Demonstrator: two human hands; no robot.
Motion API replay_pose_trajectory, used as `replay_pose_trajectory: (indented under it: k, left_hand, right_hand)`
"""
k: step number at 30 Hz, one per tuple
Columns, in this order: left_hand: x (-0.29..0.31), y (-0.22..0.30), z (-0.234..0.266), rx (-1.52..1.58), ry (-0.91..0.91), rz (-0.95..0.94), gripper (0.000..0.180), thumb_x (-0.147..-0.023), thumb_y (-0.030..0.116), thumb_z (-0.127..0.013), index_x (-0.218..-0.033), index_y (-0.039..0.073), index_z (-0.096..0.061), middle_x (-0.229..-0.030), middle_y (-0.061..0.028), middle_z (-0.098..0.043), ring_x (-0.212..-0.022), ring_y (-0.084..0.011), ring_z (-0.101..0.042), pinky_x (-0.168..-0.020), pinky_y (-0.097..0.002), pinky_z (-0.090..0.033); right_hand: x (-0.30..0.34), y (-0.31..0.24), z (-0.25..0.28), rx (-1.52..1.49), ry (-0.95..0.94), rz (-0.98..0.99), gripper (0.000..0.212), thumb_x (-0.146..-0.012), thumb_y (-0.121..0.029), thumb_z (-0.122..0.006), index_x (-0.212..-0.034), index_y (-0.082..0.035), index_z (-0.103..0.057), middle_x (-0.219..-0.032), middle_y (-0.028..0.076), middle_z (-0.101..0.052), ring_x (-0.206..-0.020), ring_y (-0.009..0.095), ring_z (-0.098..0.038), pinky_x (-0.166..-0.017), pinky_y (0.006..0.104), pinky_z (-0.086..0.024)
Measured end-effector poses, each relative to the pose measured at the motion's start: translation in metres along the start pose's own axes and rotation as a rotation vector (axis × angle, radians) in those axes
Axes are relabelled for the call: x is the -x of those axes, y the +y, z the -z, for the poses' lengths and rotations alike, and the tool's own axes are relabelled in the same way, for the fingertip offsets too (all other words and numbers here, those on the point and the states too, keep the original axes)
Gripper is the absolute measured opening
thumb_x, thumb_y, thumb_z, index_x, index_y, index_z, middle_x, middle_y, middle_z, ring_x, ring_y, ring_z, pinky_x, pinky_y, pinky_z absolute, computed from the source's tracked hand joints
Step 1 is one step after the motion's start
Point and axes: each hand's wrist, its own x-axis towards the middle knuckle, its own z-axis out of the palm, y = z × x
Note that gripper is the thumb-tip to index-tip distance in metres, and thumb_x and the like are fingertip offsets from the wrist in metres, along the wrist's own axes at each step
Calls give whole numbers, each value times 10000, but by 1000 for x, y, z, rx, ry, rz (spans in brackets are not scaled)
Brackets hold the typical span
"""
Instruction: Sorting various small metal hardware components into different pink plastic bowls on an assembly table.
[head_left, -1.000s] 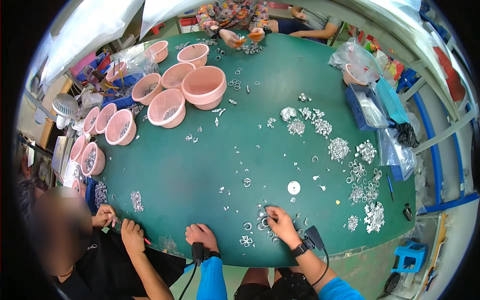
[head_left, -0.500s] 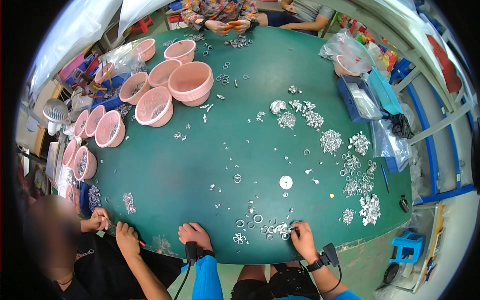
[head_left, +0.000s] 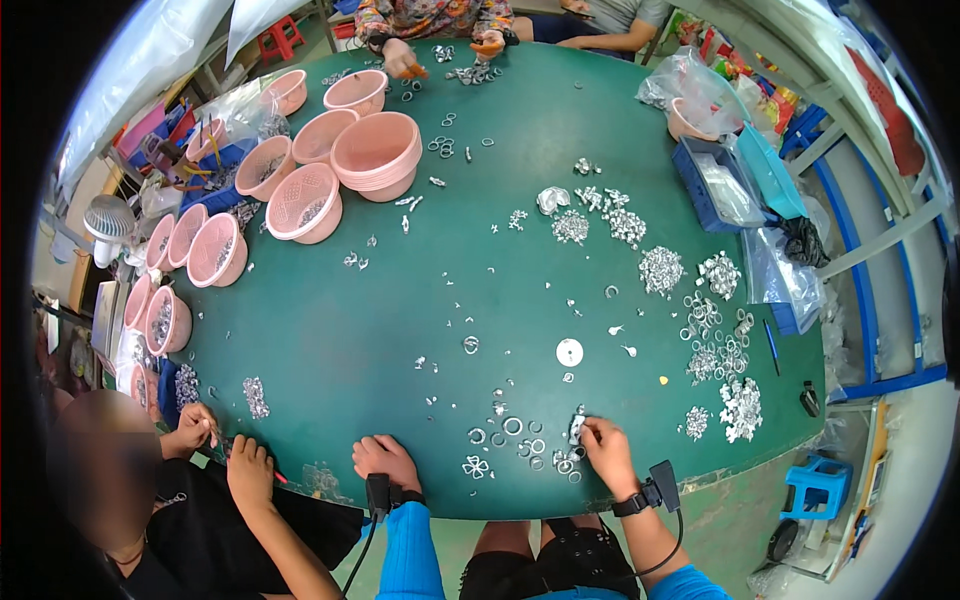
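My right hand (head_left: 607,447) is at the near edge, fingers pinched on a small silver metal piece (head_left: 577,425), too small to name exactly. Just below it lie silver rings (head_left: 567,466), some partly hidden by my fingers. More loose rings (head_left: 513,426) and a four-petalled openwork silver piece (head_left: 475,467) are to its left. My left hand (head_left: 384,460) rests on the table's near edge, knuckles up and fingers curled in, with nothing seen in it. A white disc with a central hole (head_left: 569,352) lies beyond my right hand.
Piles of small silver parts (head_left: 661,270) cover the right side of the green table (head_left: 350,330). Pink baskets (head_left: 376,150) stand at the left. A co-worker's hand (head_left: 250,470) is left of mine; another person's hand (head_left: 402,60) works at the far edge. A blue pen (head_left: 771,346) lies right.
My right hand has moved slightly away from me, and the silver piece has been lifted or shifted from among the rings. At the far edge, the other person's hands have parted.
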Motion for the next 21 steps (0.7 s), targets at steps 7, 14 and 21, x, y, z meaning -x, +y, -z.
replay_pose_trajectory:
  k: [7, 14, 21]
  left_hand:
    - [1, -2, -1, -4, -4, 15, 182, -771, 126, -450, -618, 33, -415, -671, -127, -449, -644, -304, -464, -551, -411, -356]
    - [0, -3, -1, 0, 2, 10, 177, -767, 121, -452, -618, 34, -416, -661, -128, -446, -640, -306, -464, -545, -414, -357]
    - [1, -2, -2, -8, 16, 1, 175, -762, 118, -459, -614, 33, -417, -659, -125, -442, -637, -304, -465, -545, -410, -358]
  right_hand:
    - [11, -21, 20, 109, -83, 117, 181, -667, -91, -611, -830, -38, -555, -706, 91, -510, -724, 276, -481, -666, 349, -394]
    - [29, -27, 13, 160, -192, 270, 199, -651, -81, -610, -846, -67, -570, -848, 96, -496, -823, 278, -467, -728, 350, -395]
    - [26, -26, -10, 194, -157, 362, 177, -656, -87, -605, -829, -67, -574, -817, 88, -519, -825, 273, -472, -719, 353, -391]
